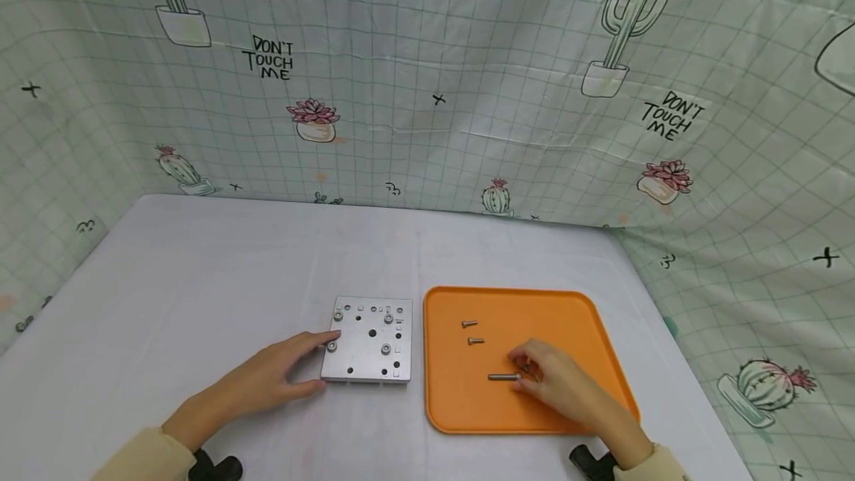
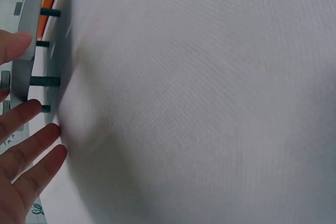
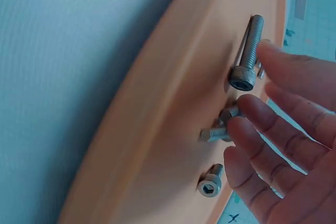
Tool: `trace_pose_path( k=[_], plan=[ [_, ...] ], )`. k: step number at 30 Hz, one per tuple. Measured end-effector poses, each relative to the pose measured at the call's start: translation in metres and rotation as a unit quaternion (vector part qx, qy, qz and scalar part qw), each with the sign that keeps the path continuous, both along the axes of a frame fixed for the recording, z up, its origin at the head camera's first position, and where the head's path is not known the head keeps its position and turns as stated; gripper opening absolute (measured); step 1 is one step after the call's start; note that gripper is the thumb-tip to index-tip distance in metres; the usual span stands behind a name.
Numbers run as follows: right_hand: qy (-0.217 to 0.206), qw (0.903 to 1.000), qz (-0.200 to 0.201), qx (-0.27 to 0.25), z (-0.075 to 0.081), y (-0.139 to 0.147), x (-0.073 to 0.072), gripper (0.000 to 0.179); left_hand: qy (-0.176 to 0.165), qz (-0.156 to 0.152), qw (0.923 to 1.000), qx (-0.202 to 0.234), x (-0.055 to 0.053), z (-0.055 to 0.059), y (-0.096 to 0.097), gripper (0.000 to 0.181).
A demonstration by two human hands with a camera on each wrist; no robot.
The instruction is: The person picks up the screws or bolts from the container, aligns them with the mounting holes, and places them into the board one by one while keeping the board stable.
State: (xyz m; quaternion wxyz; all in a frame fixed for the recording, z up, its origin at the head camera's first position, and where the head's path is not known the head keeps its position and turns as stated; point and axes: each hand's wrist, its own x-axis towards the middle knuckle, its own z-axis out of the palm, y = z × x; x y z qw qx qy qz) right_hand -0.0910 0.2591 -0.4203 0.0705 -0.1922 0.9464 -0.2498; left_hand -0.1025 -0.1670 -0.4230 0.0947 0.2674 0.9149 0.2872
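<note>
A silver metal plate (image 1: pixel 364 358) with holes lies left of the tray, several socket-head screws standing in it. Screw shanks (image 2: pixel 46 81) stick out below its underside in the left wrist view. My left hand (image 1: pixel 283 370) touches the plate's left side, index finger on top and thumb at the near corner, its other fingers spread. Over the orange tray (image 1: pixel 454 425), my right hand (image 1: pixel 557 377) has its thumb beside a long socket-head screw (image 3: pixel 250 45). Its other fingertips are right at several shorter screws (image 3: pixel 210 186), with the fingers loosely bent and apart.
Two short screws, an upper one (image 1: pixel 470 324) and a lower one (image 1: pixel 476 341), lie in the left part of the tray. A white cloth (image 1: pixel 267 258) covers the table. Behind it hangs a cactus-print curtain (image 1: pixel 414 147), which also comes round both sides.
</note>
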Motion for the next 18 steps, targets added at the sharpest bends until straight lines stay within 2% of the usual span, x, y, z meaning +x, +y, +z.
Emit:
trace_pose_path(
  k=[6, 18],
  plan=[
    [-0.014, 0.9999, -0.002, 0.008, -0.0031, -0.0018, -0.0011, 0.021, -0.006, 0.006, 0.9999, -0.008, -0.0002, 0.001, 0.0013, 0.064],
    [0.017, 0.999, -0.007, 0.039, -0.0089, -0.0053, 0.0019, 0.012, -0.016, 0.021, 0.9996, -0.008, -0.0001, 0.0015, 0.0018, 0.064]
  ],
)
